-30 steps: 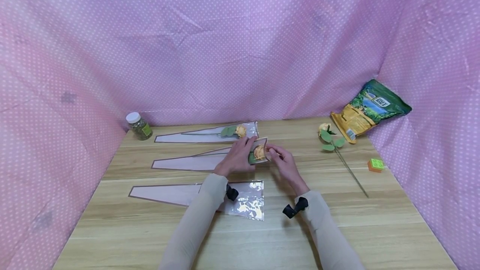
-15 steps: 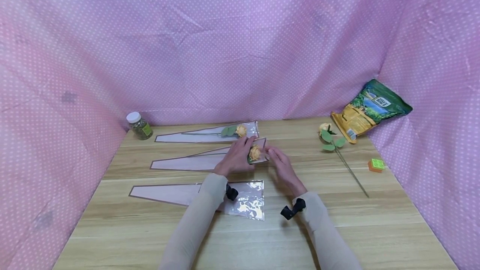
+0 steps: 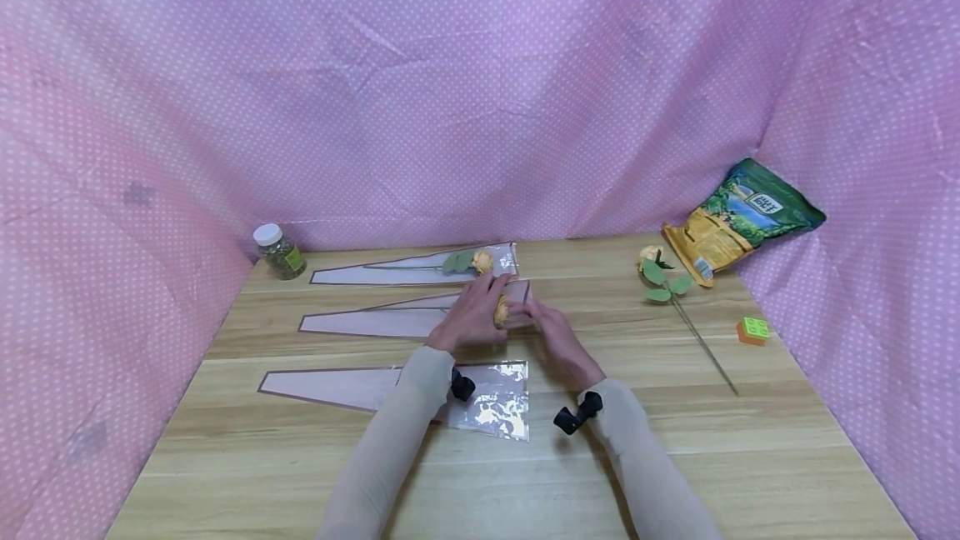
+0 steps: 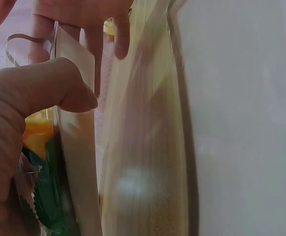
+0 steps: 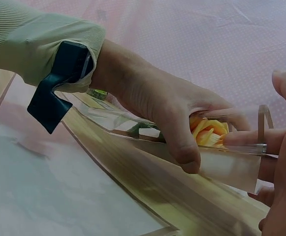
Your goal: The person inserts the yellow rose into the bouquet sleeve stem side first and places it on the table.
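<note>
Left hand (image 3: 474, 312) gripped the middle sleeve (image 3: 360, 324), between near sleeve (image 3: 330, 386) and far sleeve (image 3: 348, 276). Rose (image 5: 209, 132) lay inside, toward its right end. Right hand (image 3: 557, 335): fingers mostly straight, one inside at the rose.

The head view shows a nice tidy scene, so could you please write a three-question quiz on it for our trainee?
1. Choose: the left grip holds (a) the near sleeve; (b) the middle sleeve; (c) nothing.
2. True or false: the brick lies to the right of the jar.
3. How many roses lie outside the sleeves?

Key: 1. b. 2. True. 3. One, the loose rose by the bag.
</note>
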Tool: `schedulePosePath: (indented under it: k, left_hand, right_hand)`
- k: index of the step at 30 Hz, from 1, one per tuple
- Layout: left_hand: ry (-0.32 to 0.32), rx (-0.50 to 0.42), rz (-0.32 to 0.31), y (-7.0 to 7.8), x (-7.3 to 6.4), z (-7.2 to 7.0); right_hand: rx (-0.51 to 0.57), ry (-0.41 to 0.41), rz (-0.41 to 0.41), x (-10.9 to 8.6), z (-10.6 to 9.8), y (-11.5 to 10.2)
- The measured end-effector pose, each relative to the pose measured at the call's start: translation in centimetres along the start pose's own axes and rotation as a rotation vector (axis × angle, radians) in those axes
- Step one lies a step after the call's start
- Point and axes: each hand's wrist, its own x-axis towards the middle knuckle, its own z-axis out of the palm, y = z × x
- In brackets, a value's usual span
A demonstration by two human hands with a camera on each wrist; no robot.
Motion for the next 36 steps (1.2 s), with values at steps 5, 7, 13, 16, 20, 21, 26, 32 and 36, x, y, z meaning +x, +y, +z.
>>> schedulePosePath:
  k: [5,7,13,16,20,21,26,32,36]
  left_hand:
    - [-0.003,0.023,-0.004,-0.3,0.0,0.1]
    - [-0.005,0.034,-0.005,-0.6,-0.1,0.1]
    - [-0.016,0.082,-0.02,-1.5,-0.3,0.1]
    - [-0.029,0.102,-0.021,-2.0,-0.3,-0.1]
    - [-0.04,0.121,-0.017,-2.5,-0.2,-0.4]
    - [-0.043,0.123,-0.017,-2.6,-0.2,-0.4]
    - [-0.074,0.068,-0.031,-3.1,-0.5,-0.5]
    - [-0.084,0.004,-0.047,-3.7,-1.1,-0.7]
    - [-0.082,-0.011,-0.044,-4.1,-1.4,-0.9]
  right_hand:
    - [0.008,0.027,0.025,0.4,0.2,0.2]
    - [-0.015,0.083,0.032,0.5,0.2,0.2]
    - [-0.152,0.222,0.038,0.8,0.5,0.3]
    - [-0.171,0.217,0.033,1.0,0.6,0.4]
    - [-0.202,0.22,0.013,1.2,0.9,0.7]
    - [-0.208,0.227,0.009,1.3,0.9,0.8]
    - [-0.239,0.276,0.037,1.4,1.1,1.2]
    - [-0.259,0.299,0.048,1.4,1.2,1.4]
    - [-0.27,0.301,0.027,1.5,1.1,1.5]
